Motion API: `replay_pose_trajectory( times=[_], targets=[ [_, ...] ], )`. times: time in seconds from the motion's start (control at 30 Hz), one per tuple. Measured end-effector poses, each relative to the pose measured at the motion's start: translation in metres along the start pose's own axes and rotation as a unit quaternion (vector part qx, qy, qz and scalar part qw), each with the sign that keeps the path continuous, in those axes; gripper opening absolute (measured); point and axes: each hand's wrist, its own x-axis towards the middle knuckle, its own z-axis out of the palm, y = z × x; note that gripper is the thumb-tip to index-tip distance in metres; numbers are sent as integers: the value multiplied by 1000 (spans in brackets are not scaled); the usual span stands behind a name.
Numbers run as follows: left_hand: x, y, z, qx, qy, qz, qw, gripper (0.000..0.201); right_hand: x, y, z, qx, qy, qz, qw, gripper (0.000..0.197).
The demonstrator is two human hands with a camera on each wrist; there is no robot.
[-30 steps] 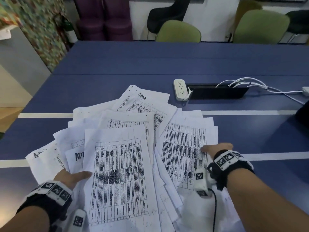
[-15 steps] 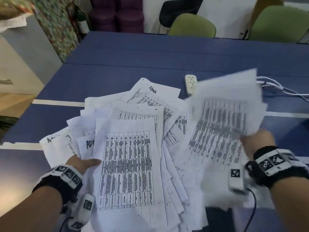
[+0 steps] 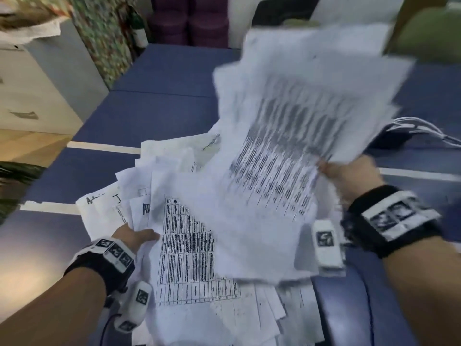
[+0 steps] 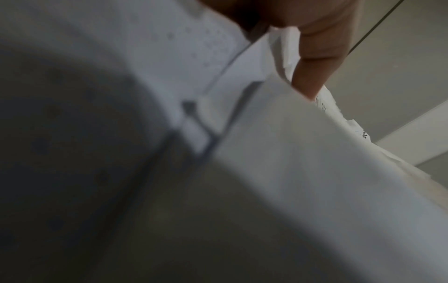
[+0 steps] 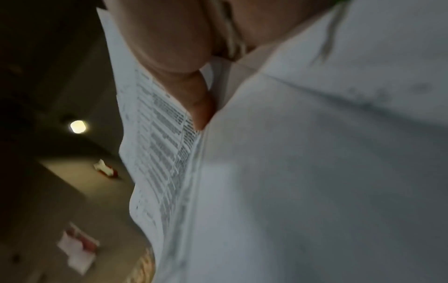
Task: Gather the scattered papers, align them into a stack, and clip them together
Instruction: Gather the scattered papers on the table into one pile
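A loose pile of printed papers [image 3: 189, 258] lies fanned over the blue table [image 3: 159, 113]. My right hand [image 3: 349, 173] grips a bundle of sheets [image 3: 294, 136] by its right edge and holds it tilted up above the pile; the sheets are blurred. The right wrist view shows the thumb [image 5: 194, 99] pressed on the printed top sheet [image 5: 160, 145]. My left hand [image 3: 134, 236] holds the left edge of the pile, thumb on top of the table-printed page. In the left wrist view a finger [image 4: 312, 63] lies against paper edges [image 4: 278, 143]. No clip is in view.
White cables [image 3: 429, 128] trail over the table at the right, behind the lifted sheets. A pale drawer cabinet [image 3: 37, 91] stands left of the table. A green chair [image 3: 429, 33] sits at the far right, purple stools [image 3: 189, 23] at the back.
My right hand has picked up a bundle from the pile's right side and raised it higher and leftward over the pile. The left hand stays on the left edge. The view has shifted left.
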Motion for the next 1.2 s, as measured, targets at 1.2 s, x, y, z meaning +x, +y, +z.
replay_pose_trajectory(
  times=[1.2],
  targets=[
    [59,-25,-11,-51,-96,65,992,72,77,40,139,-250,-159,120,947,44]
  ],
)
